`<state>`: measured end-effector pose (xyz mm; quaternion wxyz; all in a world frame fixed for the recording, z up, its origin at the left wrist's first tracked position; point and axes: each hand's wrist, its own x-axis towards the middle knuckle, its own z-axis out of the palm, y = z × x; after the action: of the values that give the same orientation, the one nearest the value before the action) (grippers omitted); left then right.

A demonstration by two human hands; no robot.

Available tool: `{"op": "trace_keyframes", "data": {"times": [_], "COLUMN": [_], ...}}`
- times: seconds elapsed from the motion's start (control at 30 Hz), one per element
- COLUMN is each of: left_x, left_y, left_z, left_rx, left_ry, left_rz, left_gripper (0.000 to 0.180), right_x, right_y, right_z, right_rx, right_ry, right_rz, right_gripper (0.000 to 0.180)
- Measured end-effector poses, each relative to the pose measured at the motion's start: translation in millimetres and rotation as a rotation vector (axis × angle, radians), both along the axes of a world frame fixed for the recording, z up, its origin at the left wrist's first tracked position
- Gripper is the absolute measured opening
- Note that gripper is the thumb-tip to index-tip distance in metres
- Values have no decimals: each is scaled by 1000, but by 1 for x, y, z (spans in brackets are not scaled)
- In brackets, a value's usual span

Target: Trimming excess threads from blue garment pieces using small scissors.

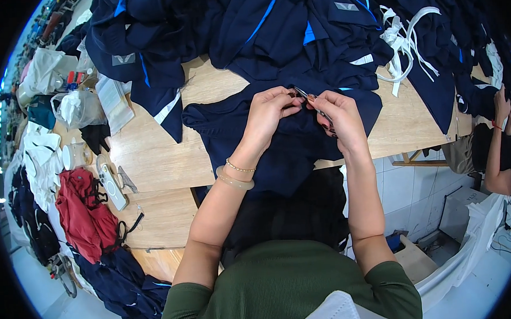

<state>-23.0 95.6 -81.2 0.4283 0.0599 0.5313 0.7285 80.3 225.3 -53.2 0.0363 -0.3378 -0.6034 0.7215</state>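
A navy garment [225, 123] lies bunched on the wooden table in front of me, its lower part hanging over the edge toward my lap. My left hand [270, 113] is closed, thumb and fingers pinching a bit of its fabric or a thread too fine to make out. In my right hand [344, 119] is a pair of thread snips [303, 93], the metal blades pointing left at the left fingertips. The fingers wrap round the snips' handle and hide most of it.
Piles of navy garments [196, 24] with blue stripes cover the far side. White ties [402, 42] lie at the right. On the left are a phone [113, 187], a red cloth bag [84, 212] and plastic bags [79, 108]. Another person's arm [496, 152] shows far right.
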Motion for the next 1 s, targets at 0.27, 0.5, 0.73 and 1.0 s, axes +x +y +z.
{"op": "trace_keyframes", "data": {"times": [0.27,0.5,0.73,1.0], "left_x": [0,2,50,45], "left_y": [1,-1,-25,5], "left_z": [1,5,47,42], "left_rx": [-8,-19,12,-222], "left_ry": [2,-12,1185,1179], "left_rz": [2,27,-412,-31], "left_gripper": [18,18,12,7], "right_x": [-5,5,49,68], "right_y": [-2,4,51,59], "right_z": [-3,8,35,29], "right_rx": [10,5,66,171], "right_ry": [1,-5,155,200], "right_rz": [-22,-30,-324,-400], "right_gripper": [19,18,19,23]}}
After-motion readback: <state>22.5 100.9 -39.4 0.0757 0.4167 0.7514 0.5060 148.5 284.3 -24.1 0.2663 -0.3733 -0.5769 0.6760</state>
